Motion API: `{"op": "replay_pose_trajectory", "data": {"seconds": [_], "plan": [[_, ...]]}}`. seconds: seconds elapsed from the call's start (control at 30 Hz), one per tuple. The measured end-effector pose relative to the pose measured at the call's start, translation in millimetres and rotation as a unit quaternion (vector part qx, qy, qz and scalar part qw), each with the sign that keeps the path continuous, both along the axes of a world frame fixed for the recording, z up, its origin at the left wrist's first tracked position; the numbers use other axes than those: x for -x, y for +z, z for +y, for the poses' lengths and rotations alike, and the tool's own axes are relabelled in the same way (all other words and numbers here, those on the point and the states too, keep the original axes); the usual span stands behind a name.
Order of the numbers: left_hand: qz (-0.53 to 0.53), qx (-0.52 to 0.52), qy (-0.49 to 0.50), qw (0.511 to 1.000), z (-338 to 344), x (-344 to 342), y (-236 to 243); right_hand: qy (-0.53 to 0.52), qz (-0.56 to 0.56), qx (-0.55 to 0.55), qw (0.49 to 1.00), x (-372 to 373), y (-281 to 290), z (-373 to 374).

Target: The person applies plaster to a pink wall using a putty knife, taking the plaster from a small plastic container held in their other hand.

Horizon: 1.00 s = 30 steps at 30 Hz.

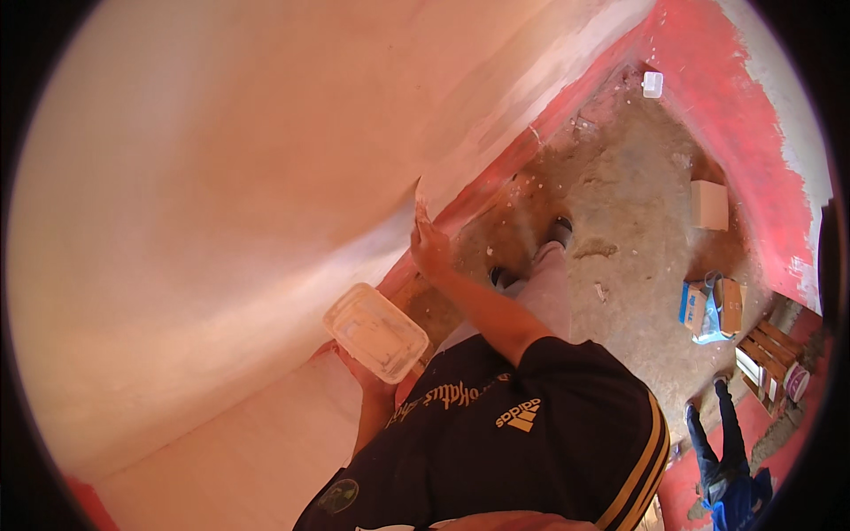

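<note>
My right hand [430, 248] is closed on a scraper [420, 199], its thin blade angled up against the pale, smoothed wall [239, 150], just above a red painted band at its base. Below and to the left, my left hand [372, 373] grips a shallow translucent plastic container [376, 327] from beneath; pale residue coats the container, and some of the fingers are hidden under it. My forearms rise from my dark shirt.
A small white tub [652, 84] lies in the far corner. A cardboard box [709, 205], more boxes with a blue bag [713, 310] and a wooden crate [768, 354] line the red-and-white right wall. A co-worker [735, 478] in dark clothes is at lower right.
</note>
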<state>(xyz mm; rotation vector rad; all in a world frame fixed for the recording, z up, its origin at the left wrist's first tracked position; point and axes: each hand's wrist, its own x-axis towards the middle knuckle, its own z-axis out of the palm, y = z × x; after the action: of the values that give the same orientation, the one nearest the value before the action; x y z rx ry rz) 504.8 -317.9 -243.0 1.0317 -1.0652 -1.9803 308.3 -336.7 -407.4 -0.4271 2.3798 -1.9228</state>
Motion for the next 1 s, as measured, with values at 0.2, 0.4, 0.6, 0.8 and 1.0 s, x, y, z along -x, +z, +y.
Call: {"op": "replay_pose_trajectory", "data": {"seconds": [0.2, 0.4, 0.6, 0.8, 1.0], "plan": [[0.043, -0.056, -0.014, 0.997, 2, 2, 15, -0.169, 0.063, -0.09, 0.98, 83, -77, 90], [0.046, -0.034, -0.027, 0.998, 14, -5, 4, -0.265, -0.048, 0.048, 0.962, 211, -17, 117], [0.047, 0.028, -0.044, 0.998, 6, 11, -8, -0.166, -0.208, 0.327, 0.907, 150, 8, 143], [0.187, -0.129, -0.054, 0.972, 28, 73, 13, -0.036, -0.459, 0.475, 0.75, 133, 48, 211], [0.215, -0.17, -0.058, 0.96, 41, 123, 28, 0.135, -0.288, 0.392, 0.863, 178, 164, 236]]}}
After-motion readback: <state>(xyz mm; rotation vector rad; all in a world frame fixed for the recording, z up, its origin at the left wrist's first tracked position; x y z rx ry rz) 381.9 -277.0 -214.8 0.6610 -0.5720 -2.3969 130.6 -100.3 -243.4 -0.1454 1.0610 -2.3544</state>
